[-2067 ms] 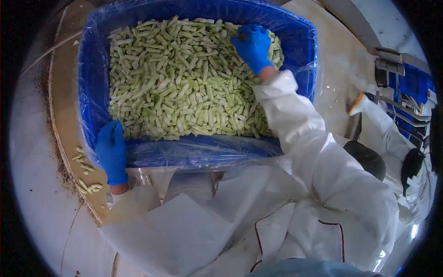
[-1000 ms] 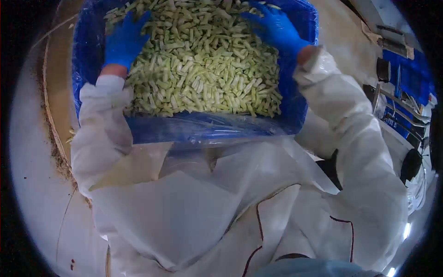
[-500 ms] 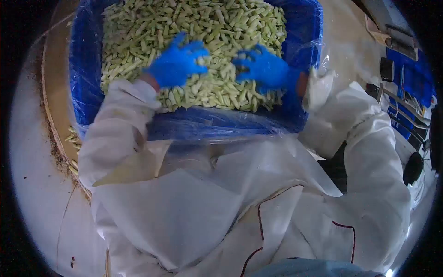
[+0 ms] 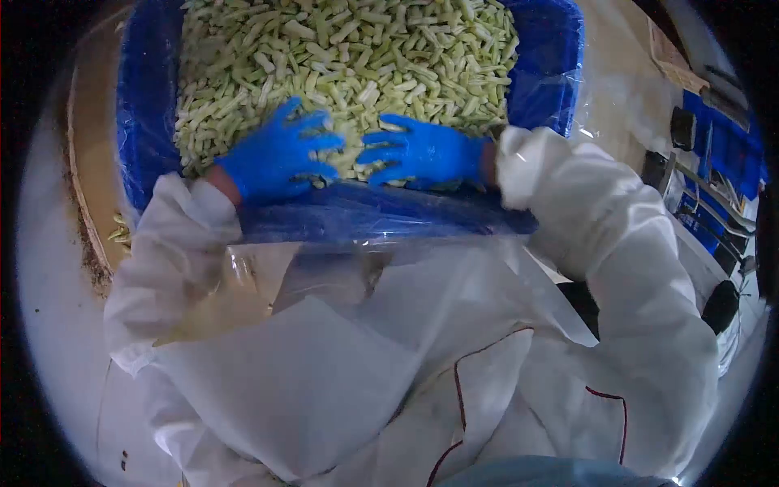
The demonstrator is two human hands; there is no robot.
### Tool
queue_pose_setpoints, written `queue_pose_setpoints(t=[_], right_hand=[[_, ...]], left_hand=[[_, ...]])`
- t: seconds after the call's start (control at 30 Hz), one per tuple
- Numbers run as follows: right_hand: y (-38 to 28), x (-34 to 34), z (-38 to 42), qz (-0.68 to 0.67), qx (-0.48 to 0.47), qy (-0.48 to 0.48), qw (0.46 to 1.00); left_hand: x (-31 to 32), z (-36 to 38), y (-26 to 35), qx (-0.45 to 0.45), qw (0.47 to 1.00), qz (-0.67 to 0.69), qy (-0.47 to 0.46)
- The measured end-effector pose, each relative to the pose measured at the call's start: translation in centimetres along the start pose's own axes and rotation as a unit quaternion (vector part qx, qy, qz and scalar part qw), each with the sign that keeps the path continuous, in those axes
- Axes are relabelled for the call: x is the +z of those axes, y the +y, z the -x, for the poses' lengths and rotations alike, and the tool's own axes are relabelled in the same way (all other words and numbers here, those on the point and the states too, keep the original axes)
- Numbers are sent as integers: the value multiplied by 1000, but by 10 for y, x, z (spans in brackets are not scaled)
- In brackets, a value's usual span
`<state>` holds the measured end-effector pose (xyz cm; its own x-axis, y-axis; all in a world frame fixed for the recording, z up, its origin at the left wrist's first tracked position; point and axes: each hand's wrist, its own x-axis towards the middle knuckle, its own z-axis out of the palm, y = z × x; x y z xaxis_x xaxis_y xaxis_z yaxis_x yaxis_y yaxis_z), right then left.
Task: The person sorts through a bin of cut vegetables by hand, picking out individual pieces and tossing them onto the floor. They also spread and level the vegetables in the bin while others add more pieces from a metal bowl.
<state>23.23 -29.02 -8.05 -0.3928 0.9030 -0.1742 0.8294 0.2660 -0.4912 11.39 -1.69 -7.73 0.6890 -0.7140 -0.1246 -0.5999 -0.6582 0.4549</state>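
Pale green cut vegetable pieces (image 4: pixel 349 65) fill a blue crate (image 4: pixel 552 49) lined with clear plastic film (image 4: pixel 373 215). My left hand (image 4: pixel 276 154), in a blue glove, rests on the pieces near the crate's near left side, fingers spread. Across from it, my right hand (image 4: pixel 426 152), gloved in the same blue, lies on the pieces near the close edge with fingers stretched toward the left. A narrow gap with pieces in it separates the fingertips. Neither hand grips anything that I can see.
A few loose pieces (image 4: pixel 120 231) lie on the floor left of the crate. On the right stand metal bars (image 4: pixel 714 195) and blue crates (image 4: pixel 730 146). A white apron (image 4: pixel 308 381) hangs in front of me, beneath the crate's near edge.
Both hands have drawn back toward the near edge of the crate, the left also shifting left and the right slightly left. The fingers stay spread.
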Motion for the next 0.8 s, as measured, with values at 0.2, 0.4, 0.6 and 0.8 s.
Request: queue_pose_setpoints(t=[0.2,0.4,0.6,0.8], right_hand=[[68,-35,-30,149,79,42,985],[89,-95,-26,201,188,228,934],[12,-47,34,30,99,32,994],[17,8,60,-26,66,-22,997]], left_hand=[[-32,1,-51,-62,987,-151,9],[-62,19,-71,-255,905,-321,117],[-22,14,-11,-173,973,-60,137],[12,-5,-18,37,991,-107,75]])
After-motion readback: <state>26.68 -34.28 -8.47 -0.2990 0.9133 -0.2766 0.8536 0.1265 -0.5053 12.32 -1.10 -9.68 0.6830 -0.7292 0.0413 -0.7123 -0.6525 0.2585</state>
